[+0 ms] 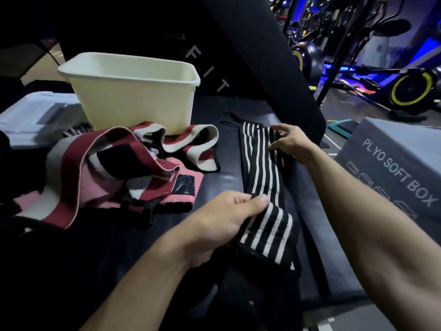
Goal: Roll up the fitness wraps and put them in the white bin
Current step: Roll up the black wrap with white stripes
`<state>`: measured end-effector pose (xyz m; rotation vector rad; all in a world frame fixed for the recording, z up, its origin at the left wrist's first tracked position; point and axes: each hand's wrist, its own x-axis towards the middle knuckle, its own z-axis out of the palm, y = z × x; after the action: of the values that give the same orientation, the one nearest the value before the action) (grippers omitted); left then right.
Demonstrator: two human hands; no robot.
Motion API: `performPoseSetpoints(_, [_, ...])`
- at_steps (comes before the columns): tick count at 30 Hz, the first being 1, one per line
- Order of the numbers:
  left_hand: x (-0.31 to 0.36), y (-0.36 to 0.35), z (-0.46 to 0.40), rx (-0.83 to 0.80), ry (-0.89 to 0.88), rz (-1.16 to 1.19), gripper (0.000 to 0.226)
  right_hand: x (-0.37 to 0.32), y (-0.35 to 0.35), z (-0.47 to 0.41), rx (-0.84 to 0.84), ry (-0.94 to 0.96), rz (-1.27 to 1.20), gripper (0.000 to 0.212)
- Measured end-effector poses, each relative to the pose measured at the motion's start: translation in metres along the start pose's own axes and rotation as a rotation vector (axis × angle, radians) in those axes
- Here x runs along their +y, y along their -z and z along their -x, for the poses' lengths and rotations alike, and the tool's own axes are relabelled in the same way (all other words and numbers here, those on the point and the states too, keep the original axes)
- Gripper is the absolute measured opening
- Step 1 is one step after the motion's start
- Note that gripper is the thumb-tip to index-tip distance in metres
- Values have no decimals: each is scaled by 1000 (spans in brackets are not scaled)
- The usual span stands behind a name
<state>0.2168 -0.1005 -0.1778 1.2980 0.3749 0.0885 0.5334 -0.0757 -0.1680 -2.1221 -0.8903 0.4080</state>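
Note:
A black wrap with white stripes point(259, 168) lies stretched out lengthwise on the dark padded surface point(229, 182). My left hand point(224, 218) pinches its near end between thumb and fingers. My right hand point(290, 142) grips its far end, where the fabric is folded over. To the left lies a tangled heap of red, white, black and pink wraps point(114, 168). The white bin point(133, 91) stands upright behind that heap, and its inside is hidden by its near wall.
A grey box printed "PLYO SOFT BOX" point(396, 173) stands close at the right. A pale lidded container point(35, 115) sits at the left. A black slanted pad point(257, 56) rises behind the wrap. Exercise bikes point(410, 89) stand on the gym floor beyond.

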Motion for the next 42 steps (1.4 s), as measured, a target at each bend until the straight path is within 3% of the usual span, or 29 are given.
performPoseSetpoints(5, [3,2,0,-27,-59,88,48,-5,-3,-3,57,165,-119,68])
performPoseSetpoints(13, [1,1,-3,-3,-59,86,47,-8,-22,-36,-81,146,-107,76])
performPoseSetpoints(15, [0,1,-4,24,-52,76,46,-5,-29,-41,-107,164,32,70])
performPoseSetpoints(20, [-6,1,-7,14,19,24,51,-5,-30,-45,-78,91,695,52])
performPoseSetpoints(23, [-9,0,-8,6,44,19,48,-11,-27,-30,-52,89,799,48])
performPoseSetpoints(27, [-10,-1,-10,6,37,-14,35,-9,-22,1,-67,127,752,48])
performPoseSetpoints(30, [-10,-5,-8,18,15,-41,25,-4,-20,45,-73,216,580,52])
performPoseSetpoints(35, [-12,-13,2,17,4,-43,20,1,-9,142,2,358,394,37])
performPoseSetpoints(42, [-20,-20,18,52,-15,-71,39,17,5,252,78,334,243,29])
